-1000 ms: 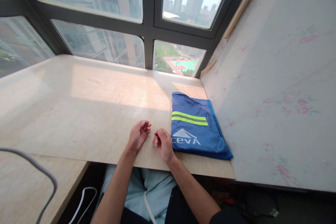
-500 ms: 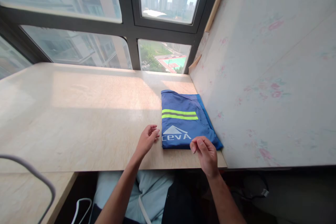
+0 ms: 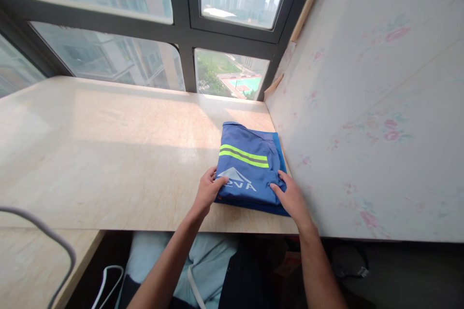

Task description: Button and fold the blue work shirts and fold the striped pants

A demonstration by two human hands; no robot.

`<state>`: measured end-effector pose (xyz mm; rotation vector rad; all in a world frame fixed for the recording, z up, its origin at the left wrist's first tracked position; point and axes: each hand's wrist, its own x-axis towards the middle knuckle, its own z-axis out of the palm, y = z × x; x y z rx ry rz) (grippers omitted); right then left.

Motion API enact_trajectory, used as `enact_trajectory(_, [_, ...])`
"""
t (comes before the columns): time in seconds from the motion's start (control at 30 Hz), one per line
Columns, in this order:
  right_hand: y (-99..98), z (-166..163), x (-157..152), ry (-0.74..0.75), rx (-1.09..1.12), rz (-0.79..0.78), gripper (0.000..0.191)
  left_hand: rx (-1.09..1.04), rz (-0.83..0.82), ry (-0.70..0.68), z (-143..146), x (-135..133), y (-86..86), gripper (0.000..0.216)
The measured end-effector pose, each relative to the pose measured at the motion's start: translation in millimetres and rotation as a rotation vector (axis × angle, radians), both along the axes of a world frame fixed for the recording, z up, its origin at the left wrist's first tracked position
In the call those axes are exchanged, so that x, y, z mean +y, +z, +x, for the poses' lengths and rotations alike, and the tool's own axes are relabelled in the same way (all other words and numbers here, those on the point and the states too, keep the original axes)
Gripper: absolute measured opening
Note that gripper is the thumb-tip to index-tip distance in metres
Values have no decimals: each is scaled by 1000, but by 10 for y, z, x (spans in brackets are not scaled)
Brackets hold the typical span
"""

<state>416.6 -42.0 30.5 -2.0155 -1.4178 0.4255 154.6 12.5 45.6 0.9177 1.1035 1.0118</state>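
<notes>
A folded blue work garment (image 3: 244,142) lies near the right end of the pale counter. Across it runs a yellow-green and grey reflective stripe, with white CEVA lettering below. At its left edge is my left hand (image 3: 208,190), thumb on top of the cloth and the other fingers at the side, partly hidden. My right hand (image 3: 290,198) grips the right edge, its thumb and fingers closed on a bunched bit of fabric. The near edge is slightly raised, and a layer of blue cloth (image 3: 268,208) shows beneath it.
The counter (image 3: 126,178) meets a floral-papered wall (image 3: 362,130) on the right and a dark-framed window (image 3: 235,38) behind. A grey cable (image 3: 54,239) curves in at the lower left, and a white cord (image 3: 105,282) hangs below the counter's front edge.
Both hands have moved onto the garment's sides and taken hold of it. Its near part has shifted left and lifted slightly, turning the stripe at more of a slant.
</notes>
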Motion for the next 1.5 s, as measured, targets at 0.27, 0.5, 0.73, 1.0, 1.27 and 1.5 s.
enact_trajectory(0.27, [195, -874, 123, 281, 254, 237, 30, 242, 90, 392, -739, -400, -162, 58])
enact_trajectory(0.5, [165, -1271, 319, 379, 329, 246, 26, 254, 33, 422, -1015, -647, -383, 58])
enact_trajectory(0.73, [-49, -1093, 297, 227, 335, 181, 38, 409, 103, 380, -740, -578, -350, 51])
enact_trajectory(1.0, [-184, -513, 333, -62, 215, 202, 53, 348, 177, 173, -91, -376, -325, 66])
enact_trajectory(1.27, [556, -727, 561, -106, 63, 572, 38, 348, 299, -122, 209, -376, -293, 73])
enact_trajectory(1.5, [882, -1717, 414, 1205, 142, 311, 45, -271, -52, 269, -452, -182, -283, 84])
